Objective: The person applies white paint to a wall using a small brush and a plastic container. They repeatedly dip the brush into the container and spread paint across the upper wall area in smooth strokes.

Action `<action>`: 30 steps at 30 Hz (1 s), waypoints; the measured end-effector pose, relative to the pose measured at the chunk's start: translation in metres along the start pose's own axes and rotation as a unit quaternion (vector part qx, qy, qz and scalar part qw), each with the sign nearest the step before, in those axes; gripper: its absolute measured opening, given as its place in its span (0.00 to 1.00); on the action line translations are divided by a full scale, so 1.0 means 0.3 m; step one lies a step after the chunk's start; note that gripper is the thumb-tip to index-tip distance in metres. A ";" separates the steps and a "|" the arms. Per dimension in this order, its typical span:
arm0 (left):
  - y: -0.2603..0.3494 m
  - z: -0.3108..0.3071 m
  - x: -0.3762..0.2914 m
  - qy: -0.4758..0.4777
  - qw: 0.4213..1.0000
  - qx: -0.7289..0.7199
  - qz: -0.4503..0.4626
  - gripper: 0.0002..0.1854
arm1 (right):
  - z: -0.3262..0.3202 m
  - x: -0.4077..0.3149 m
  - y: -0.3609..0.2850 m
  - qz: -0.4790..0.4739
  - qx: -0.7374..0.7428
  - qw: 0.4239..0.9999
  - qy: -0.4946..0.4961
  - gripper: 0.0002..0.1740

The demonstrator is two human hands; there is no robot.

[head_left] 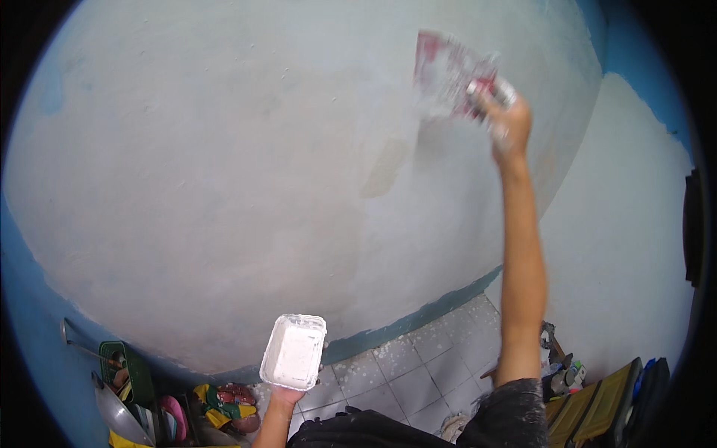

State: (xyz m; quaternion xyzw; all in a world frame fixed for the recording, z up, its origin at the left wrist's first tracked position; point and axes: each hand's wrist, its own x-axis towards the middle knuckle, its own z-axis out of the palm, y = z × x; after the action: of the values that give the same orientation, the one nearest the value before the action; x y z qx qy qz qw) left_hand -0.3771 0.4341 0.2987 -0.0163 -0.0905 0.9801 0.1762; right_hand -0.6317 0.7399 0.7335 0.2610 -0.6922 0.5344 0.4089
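Observation:
My right hand [507, 115] is raised at the upper right, gripping a wide, red-and-white smeared plastering blade [448, 75]; motion blurs both, and the blade is against or close to the wall [252, 168]. Low in the middle, my left hand [288, 395] holds a white rectangular tub [294, 353] from below, its fingers mostly hidden behind it. White paste coats the tub's inside and rim. The wall has a pale, patchy coating, with a darker beige patch left of my right forearm.
A green plastic basket [126, 372], a metal pan [120, 409] and other household items crowd the lower left. Spotted grey floor tiles [403, 364] lie below the wall. At the lower right stand a yellow-and-black container [594, 409] and assorted clutter [566, 378].

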 end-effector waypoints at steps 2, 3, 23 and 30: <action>0.005 -0.007 -0.004 -0.013 1.000 -0.002 -0.010 0.43 | 0.084 -0.181 0.095 0.086 0.107 0.990 -0.014 0.18; -0.001 -0.008 0.007 -0.021 1.000 -0.005 -0.022 0.43 | 0.113 -0.243 0.158 0.113 0.135 0.984 -0.013 0.17; -0.021 0.013 0.005 0.010 0.999 -0.048 -0.003 0.40 | 0.146 -0.335 0.299 -0.275 -0.296 0.906 -0.126 0.19; -0.035 -0.055 0.026 0.001 0.996 -0.079 0.030 0.41 | -0.047 0.222 0.072 -0.157 -0.284 0.886 0.331 0.13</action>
State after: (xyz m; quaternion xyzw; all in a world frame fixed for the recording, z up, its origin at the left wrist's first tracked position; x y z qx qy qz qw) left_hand -0.3798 0.4493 0.2844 -0.0337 -0.1673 0.9746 0.1448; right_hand -0.6801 0.7648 0.7796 0.0472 -0.5887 0.2990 0.7495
